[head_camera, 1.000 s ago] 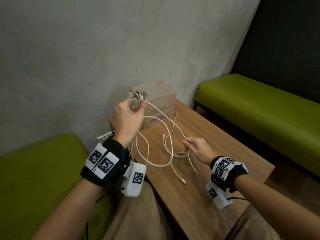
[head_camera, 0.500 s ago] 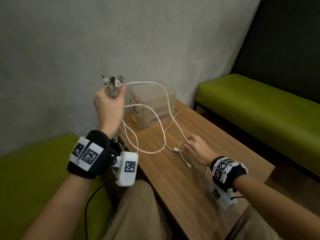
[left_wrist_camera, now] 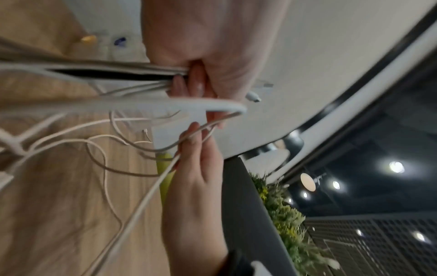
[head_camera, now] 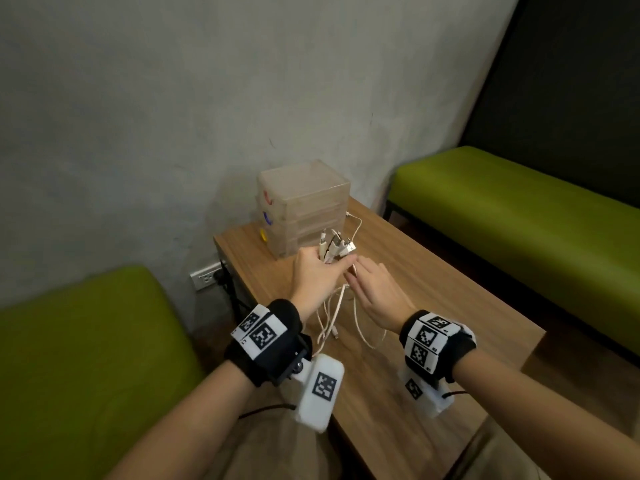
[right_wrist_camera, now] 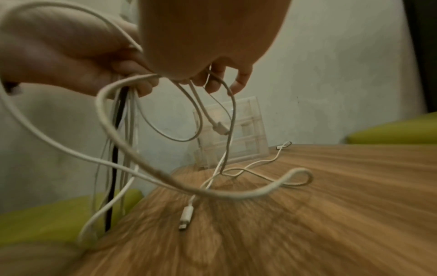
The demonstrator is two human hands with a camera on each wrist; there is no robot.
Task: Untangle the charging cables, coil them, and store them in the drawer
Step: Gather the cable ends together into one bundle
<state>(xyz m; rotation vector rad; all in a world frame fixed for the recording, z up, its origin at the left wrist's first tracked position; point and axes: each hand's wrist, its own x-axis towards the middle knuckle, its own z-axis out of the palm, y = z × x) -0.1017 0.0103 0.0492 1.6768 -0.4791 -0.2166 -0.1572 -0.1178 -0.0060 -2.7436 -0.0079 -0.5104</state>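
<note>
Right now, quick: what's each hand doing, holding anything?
Left hand: closed, gripping the bunch of cables near their plugs.
Right hand: fingers loosely bent, cable loops hooked over them just below the bunch.

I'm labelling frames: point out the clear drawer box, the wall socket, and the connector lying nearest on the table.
Clear plastic drawer box [head_camera: 311,188]: head view, top panel.
White wall socket [head_camera: 204,278]: head view, faceplate.
White cable connector [right_wrist_camera: 185,217]: right wrist view, plug body.

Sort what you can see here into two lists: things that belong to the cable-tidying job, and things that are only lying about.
Belonging to the job:
- charging cables, bundled by their plug ends in the left hand
- right hand, fingering a strand beside it
- clear drawer unit at the back of the wooden table

Just lying about:
- green benches
- wall socket
</note>
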